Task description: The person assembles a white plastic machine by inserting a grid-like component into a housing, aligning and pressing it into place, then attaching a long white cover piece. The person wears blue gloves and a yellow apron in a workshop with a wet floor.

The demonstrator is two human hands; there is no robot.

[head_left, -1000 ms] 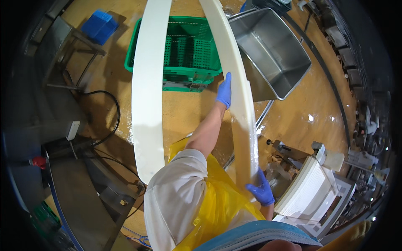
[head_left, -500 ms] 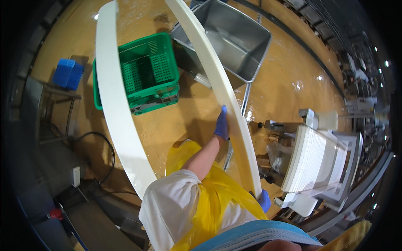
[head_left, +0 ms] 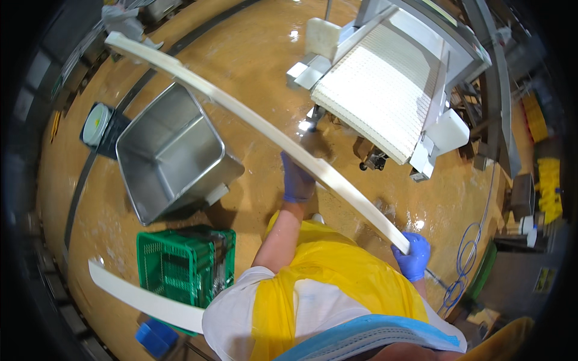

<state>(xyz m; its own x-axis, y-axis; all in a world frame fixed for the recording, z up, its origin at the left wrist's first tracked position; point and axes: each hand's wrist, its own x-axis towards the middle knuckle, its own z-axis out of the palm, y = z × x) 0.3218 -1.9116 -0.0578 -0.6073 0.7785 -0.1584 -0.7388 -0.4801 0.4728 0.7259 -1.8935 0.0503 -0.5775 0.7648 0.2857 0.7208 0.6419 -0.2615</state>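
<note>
Fingers of both gloved hands, left (head_left: 297, 180) and right (head_left: 413, 256), grip white strip (head_left: 265, 129); wet orange floor (head_left: 253, 48).

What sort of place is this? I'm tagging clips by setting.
Probably a food-processing plant floor. A white mesh conveyor stands on a wet tan floor, beside a steel tub and a green crate. The person wears blue gloves and a yellow apron.
</note>
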